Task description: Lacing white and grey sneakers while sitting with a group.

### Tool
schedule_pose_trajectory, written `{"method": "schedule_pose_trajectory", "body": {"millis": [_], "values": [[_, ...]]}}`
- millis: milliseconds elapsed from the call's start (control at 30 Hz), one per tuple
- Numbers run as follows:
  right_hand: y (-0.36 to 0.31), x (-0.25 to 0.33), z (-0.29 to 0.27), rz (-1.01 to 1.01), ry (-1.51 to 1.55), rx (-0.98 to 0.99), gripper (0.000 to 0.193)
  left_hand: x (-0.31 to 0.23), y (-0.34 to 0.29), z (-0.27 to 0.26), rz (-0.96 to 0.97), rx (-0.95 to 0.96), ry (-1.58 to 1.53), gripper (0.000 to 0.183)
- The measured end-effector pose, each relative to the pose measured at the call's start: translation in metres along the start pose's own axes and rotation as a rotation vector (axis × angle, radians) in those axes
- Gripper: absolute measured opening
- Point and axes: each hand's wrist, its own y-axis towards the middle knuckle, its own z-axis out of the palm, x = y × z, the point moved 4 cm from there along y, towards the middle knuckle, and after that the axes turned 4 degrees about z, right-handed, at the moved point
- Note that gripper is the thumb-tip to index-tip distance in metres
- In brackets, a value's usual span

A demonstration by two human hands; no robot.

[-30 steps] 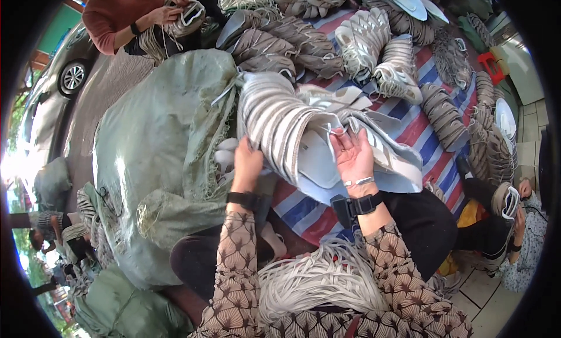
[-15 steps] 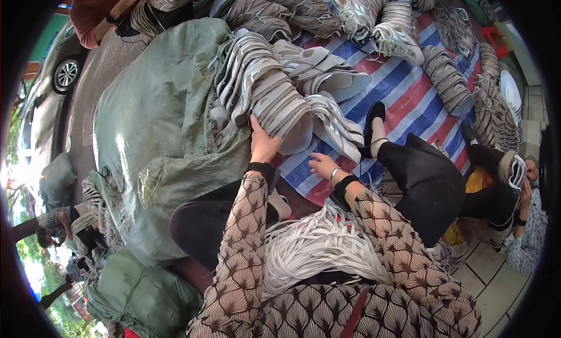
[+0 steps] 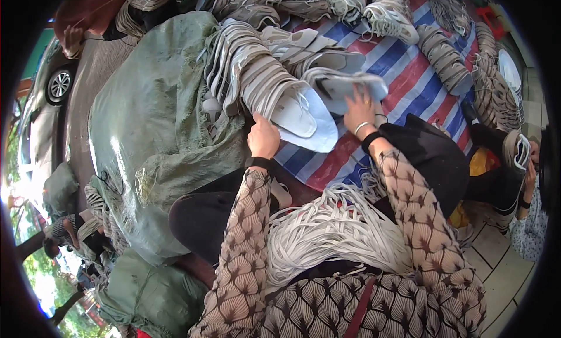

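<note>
Diagonally: one shoe-upper stack (image 3: 264, 80), long axis upper-left to lower-right, pale end facing lower-right; left hand (image 3: 263, 138) at its edge, right hand (image 3: 360, 114) on blurred upper (image 3: 334, 85), both grips unclear.

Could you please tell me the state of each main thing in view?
Shoe-upper stack: nested
Left hand: curled, at the stack's edge
Right hand: at a blurred shoe upper
White strips: loose, heaped at the lap
Large green sack: bulging, creased
Striped sheet: spread out, partly covered
</note>
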Motion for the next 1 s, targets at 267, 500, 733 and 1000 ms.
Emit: {"method": "schedule_pose_trajectory", "body": {"millis": [267,500,733,1000], "values": [[0.012,0.039,0.027,0.023,0.796,0.362,0.023,0.042,-0.012,0.015,-0.215,0.131,0.186,0.044],[0.006,0.078,0.047,0.089,1.322,0.234,0.03,0.038,-0.003,0.014,-0.179,0.21,0.186,0.052],[0.011,0.125,0.031,0.121,0.471,0.37,0.031,0.038,-0.012,0.016,-0.165,0.21,0.173,0.056],[0.015,0.11,0.018,-0.271,0.88,0.737,0.034,0.053,-0.023,0.024,-0.147,0.069,0.086,0.056]]}}
